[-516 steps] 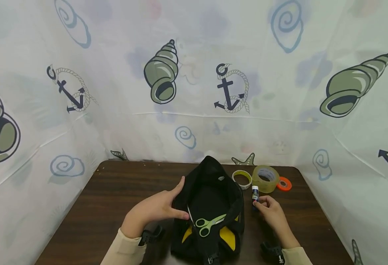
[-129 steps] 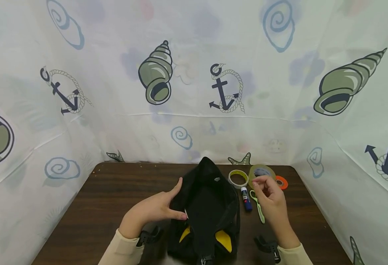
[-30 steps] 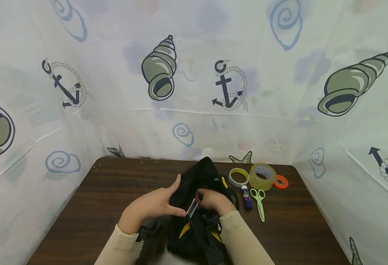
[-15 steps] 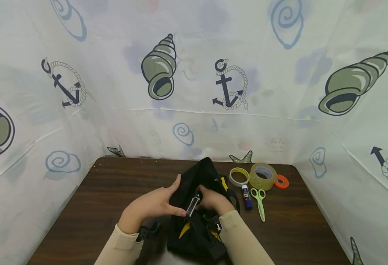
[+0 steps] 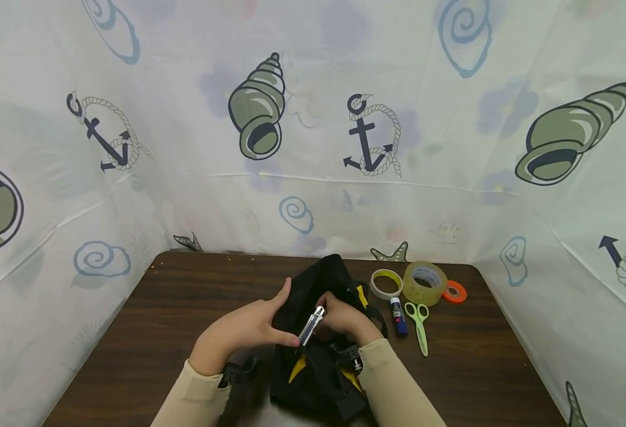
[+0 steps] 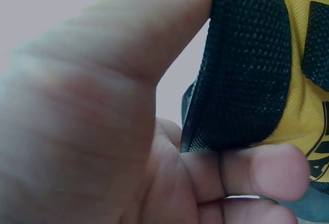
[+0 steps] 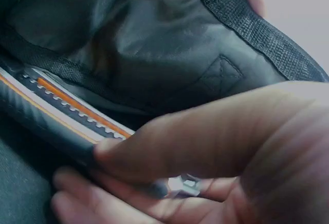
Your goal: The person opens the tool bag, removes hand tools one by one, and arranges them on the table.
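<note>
A black bag with yellow patches point(image 5: 313, 388) stands upright with its mouth open in the head view. My left hand point(image 5: 243, 326) grips its left rim, the thumb on the front edge; the left wrist view shows fingers against the yellow-and-black side point(image 6: 293, 100). Over the bag's opening, my right hand point(image 5: 345, 317) pinches a utility knife point(image 5: 311, 326) with a notched slot and a silver end, tilted. In the right wrist view the knife's dark body has an orange strip point(image 7: 77, 103), thumb on top and fingers below, beside the shiny black lining point(image 7: 154, 44).
Right of the bag lie a glue stick point(image 5: 399, 317) and light green scissors point(image 5: 420, 329). Behind them are a white tape roll with a yellow core point(image 5: 387, 295), a clear packing tape roll point(image 5: 425, 296) and an orange tape roll point(image 5: 460, 295). A printed cloth point(image 5: 313, 219) surrounds the dark wooden table point(image 5: 195, 279).
The glue stick left my right hand and the scissors moved from the bag to the table. My right hand then reached into the bag and lifts the utility knife slightly; my left hand stays.
</note>
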### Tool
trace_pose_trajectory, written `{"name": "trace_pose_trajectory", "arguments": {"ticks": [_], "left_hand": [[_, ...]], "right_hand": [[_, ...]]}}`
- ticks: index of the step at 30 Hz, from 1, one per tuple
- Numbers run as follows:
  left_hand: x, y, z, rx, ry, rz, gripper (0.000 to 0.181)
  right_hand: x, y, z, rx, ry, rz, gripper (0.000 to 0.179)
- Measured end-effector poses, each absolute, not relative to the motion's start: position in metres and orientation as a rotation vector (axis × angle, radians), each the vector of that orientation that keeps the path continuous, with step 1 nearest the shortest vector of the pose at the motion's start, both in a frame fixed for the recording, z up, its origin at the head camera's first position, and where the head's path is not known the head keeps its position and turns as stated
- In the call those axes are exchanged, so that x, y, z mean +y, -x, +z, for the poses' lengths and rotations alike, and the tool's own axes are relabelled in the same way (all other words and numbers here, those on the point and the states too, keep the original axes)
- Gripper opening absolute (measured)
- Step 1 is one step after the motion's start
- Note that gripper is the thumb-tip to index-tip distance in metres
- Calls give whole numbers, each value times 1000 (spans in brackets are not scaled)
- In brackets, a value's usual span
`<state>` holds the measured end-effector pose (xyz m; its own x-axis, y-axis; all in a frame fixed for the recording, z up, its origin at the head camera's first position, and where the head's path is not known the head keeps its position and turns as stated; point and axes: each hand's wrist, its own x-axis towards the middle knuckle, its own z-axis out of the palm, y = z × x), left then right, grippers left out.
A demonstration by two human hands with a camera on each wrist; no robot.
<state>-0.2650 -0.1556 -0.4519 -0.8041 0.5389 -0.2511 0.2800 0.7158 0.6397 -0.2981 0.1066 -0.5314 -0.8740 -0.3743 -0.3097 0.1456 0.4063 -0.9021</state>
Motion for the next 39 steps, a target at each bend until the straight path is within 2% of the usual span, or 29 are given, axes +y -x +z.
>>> {"name": "trace_pose_trajectory", "arguments": {"ticks": [6, 17, 25, 32, 35, 39], "left_hand": [[-158, 266, -451, 2481, -650, 835, 129], [-153, 265, -450, 2460, -659, 824, 131], [-153, 265, -453, 2462, -643, 833, 131], [-153, 265, -454, 2463, -646, 832, 131], [-154, 265, -454, 2464, -644, 834, 131], [-154, 265, -454, 2465, -650, 837, 130]], "right_hand": [[104, 296, -530, 2104, 208, -1618, 47], [119, 287, -500, 2384, 447, -1635, 13], [139, 265, -458, 2462, 492, -1790, 18], [169, 242, -430, 2517, 670, -2262, 39], [186, 233, -422, 2670, 621, -2312, 43], [217, 224, -421, 3000, 390, -2171, 36]]}}
